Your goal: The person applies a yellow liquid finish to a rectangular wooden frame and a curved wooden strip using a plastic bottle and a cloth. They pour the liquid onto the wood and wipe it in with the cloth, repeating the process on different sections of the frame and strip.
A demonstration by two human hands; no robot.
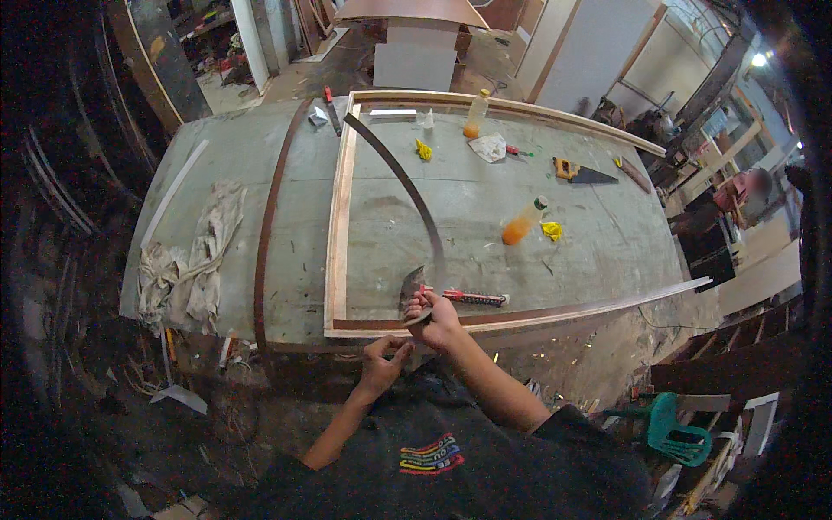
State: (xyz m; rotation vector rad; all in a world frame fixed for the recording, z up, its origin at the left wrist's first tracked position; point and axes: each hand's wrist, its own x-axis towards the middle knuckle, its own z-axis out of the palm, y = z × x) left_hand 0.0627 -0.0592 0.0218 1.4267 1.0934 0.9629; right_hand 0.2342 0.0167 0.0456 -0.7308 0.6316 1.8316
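A long, thin dark strip [394,163] bows from the far left corner of a pale wooden frame [340,217] down to my right hand [435,322]. My right hand is closed round its near end, above the frame's near left corner. Just left and nearer to me, my left hand [381,366] has its fingers drawn together; what they hold, if anything, cannot be made out. Beyond my right hand lies a red and black tube-shaped item [477,298]. A dark flat piece [411,284] shows beside it, partly hidden by my fingers.
The frame lies on a grey-green worktable [390,225]. Inside it are two bottles of orange liquid [520,224] [476,117], yellow crumpled bits [552,230] and a handsaw [585,172]. A rag [195,269] lies left. A green chair [676,433] stands right; another person [741,192] is farther back.
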